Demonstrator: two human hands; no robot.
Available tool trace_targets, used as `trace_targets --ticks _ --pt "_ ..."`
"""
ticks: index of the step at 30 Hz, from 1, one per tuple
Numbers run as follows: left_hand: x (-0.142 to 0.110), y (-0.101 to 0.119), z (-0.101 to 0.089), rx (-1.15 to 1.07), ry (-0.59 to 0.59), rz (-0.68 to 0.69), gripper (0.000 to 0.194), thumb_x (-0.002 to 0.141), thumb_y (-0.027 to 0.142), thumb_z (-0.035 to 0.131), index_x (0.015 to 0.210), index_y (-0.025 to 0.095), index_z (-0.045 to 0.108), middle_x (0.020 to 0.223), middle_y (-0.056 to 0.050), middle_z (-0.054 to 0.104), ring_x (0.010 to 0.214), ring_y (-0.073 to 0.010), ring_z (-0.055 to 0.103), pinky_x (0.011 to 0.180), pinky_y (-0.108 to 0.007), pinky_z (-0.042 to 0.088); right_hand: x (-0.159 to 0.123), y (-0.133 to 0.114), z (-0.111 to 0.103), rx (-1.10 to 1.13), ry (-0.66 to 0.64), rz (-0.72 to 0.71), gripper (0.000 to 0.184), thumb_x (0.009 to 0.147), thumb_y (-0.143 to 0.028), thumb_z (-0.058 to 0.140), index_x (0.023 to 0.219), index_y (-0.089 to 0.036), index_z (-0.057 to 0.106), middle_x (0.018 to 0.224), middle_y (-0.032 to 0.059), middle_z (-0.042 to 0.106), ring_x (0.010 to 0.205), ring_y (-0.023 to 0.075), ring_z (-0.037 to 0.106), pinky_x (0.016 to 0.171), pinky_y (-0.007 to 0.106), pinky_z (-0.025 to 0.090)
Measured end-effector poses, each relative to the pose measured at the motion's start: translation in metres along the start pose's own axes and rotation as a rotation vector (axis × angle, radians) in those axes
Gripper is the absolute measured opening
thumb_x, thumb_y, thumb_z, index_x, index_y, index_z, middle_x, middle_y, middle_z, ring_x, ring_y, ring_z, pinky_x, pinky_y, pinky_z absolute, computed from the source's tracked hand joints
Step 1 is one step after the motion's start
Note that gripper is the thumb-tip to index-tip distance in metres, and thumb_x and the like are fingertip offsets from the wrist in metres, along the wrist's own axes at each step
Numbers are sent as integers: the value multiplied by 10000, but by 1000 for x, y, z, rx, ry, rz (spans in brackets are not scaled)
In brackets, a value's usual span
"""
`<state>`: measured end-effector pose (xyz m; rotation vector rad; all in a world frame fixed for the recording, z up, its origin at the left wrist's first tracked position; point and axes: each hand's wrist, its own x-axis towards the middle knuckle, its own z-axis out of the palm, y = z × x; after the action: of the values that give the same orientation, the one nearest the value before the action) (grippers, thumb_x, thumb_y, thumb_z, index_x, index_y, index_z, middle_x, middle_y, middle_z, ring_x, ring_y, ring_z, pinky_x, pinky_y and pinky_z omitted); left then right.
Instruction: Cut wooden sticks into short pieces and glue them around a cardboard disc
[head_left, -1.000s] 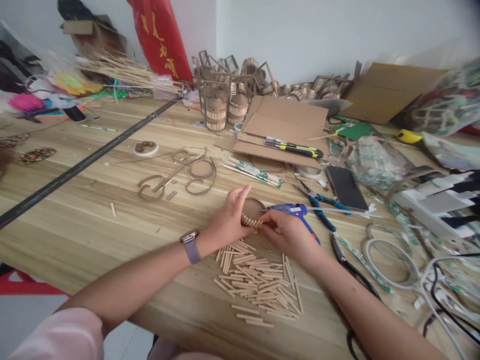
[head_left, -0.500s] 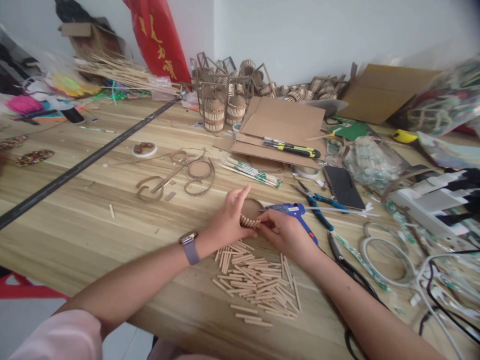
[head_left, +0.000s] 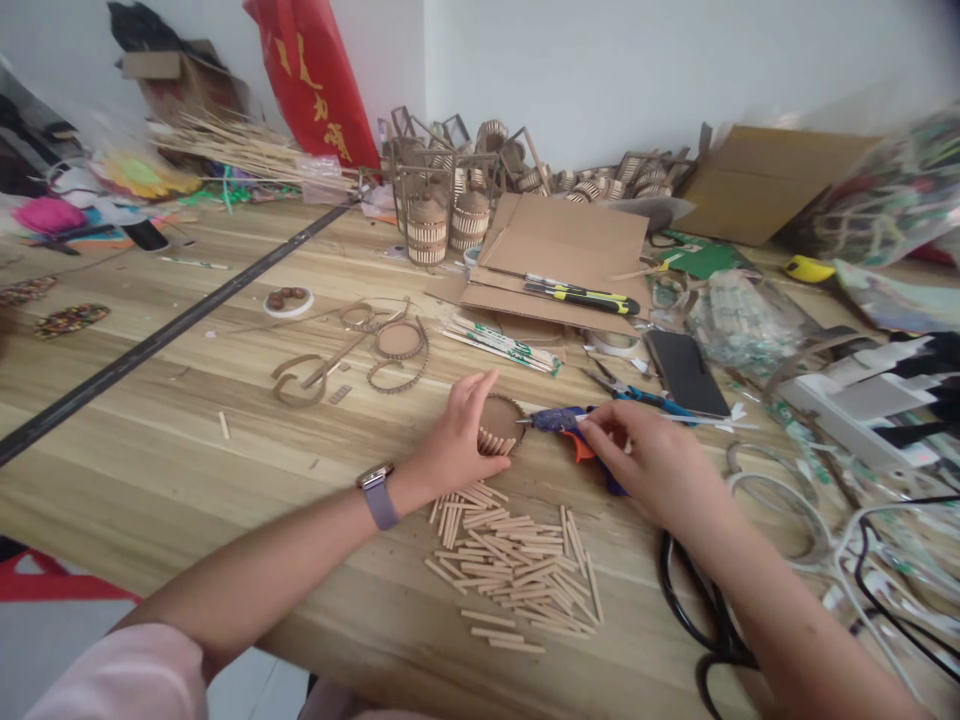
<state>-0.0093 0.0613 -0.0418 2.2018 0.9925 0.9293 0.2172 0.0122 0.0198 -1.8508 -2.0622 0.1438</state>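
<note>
My left hand [head_left: 466, 432] is closed around the near left edge of a small round cardboard base [head_left: 501, 412], thumb low and index finger raised. Short wooden sticks [head_left: 495, 442] stand in a row along the base's near rim. My right hand [head_left: 637, 450] has its fingers on the handle of a blue hot glue gun [head_left: 556, 420] with an orange trigger. The gun's nozzle points left, close to the base's right rim. Part of the handle is hidden behind my fingers. Below the hands lies a loose pile of short wooden sticks [head_left: 517, 565].
Pliers [head_left: 600, 378] and a dark phone [head_left: 686, 372] lie beyond my right hand. Cardboard sheets [head_left: 562, 235] bear utility knives [head_left: 581, 295]. Small stick-walled lanterns [head_left: 427, 230] stand at the back. Tape rolls [head_left: 780, 520] and cables [head_left: 705, 610] crowd the right side.
My right hand has left the sticks on the rim and moved right onto the glue gun, whose orange trigger now shows. The left hand stays in place on the base.
</note>
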Motion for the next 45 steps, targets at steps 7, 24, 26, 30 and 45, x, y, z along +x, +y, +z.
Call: trace_targets --ticks 7,24,26,30,45 --pt "-2 1 4 46 41 -35 1185 608 193 845 1480 312 52 1471 -143 204 1382 -338 269 1122 -513 312 -11 32 15 -120 -228 156 325 809 -435 567 955 -169 685 851 104 726 752 251 673 618 301 462" --pt "-1 1 1 47 26 -19 1080 676 137 767 1479 287 60 1469 -153 213 1392 -324 244 1134 -521 283 -20 26 7 985 56 416 413 583 -508 785 804 -223 583 706 -15 594 622 151 551 557 255 460" --pt "-1 2 1 28 25 -30 1082 672 128 767 1480 284 65 1469 -151 211 1383 -322 261 1134 -509 288 -22 28 9 1087 22 416 413 581 -531 784 767 -212 599 651 -21 568 565 133 523 535 257 449" --pt "-1 3 1 12 16 -56 1105 665 117 772 1482 284 48 1452 -155 227 1352 -319 311 1101 -492 344 -21 28 13 1088 -73 414 368 585 -505 800 710 -199 638 642 -6 606 570 130 537 549 249 457" --pt "-2 1 2 36 17 -20 1137 672 107 755 1481 293 -21 1431 -148 275 1360 -306 294 1113 -486 322 -22 30 18 523 -282 49 390 780 -589 567 634 -237 654 641 21 679 608 205 624 592 320 539"
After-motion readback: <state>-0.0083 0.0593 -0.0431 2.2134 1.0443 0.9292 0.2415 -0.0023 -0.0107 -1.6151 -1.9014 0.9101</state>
